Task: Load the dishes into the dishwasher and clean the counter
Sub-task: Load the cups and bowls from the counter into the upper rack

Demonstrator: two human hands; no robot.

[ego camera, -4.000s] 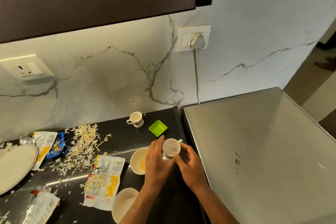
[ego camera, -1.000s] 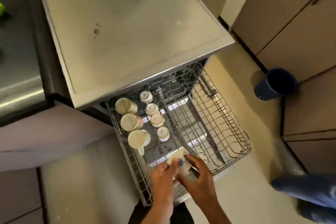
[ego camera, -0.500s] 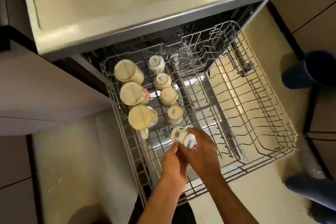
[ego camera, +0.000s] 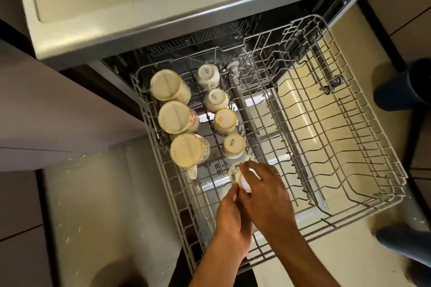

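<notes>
Both hands meet over the pulled-out rack [ego camera: 384, 205], at about 6 o'clock of its left half. The right hand [ego camera: 268, 193] curls over a small cup [ego camera: 234, 173], thumb and fingers clamped on its pale base and side; the left hand [ego camera: 229, 215] comes up from below, its fingertips pinching the cup's near edge. The cup is tipped base-up, most likely so that it drains and sits mouth-down on the wires like its neighbours. It is just beyond the last place in a column of four small cups [ego camera: 225, 119] that runs from 12 toward 6 o'clock, each inverted and showing a round, glazed foot ring, some with a printed stamp. At 9 o'clock of them stand three mugs [ego camera: 177, 119], wider cylinders, also base-up, cream with a faint painted pattern on the sides; the nearest shows its handle. The held cup looks like ceramic too, smooth and glossy, with a blue motif.

The rack is thin grey coated wire, a grid with upright tines; its right half holds nothing visible. Above, at 12 o'clock, the dishwasher [ego camera: 163, 7] has a flat, dull metallic top.
</notes>
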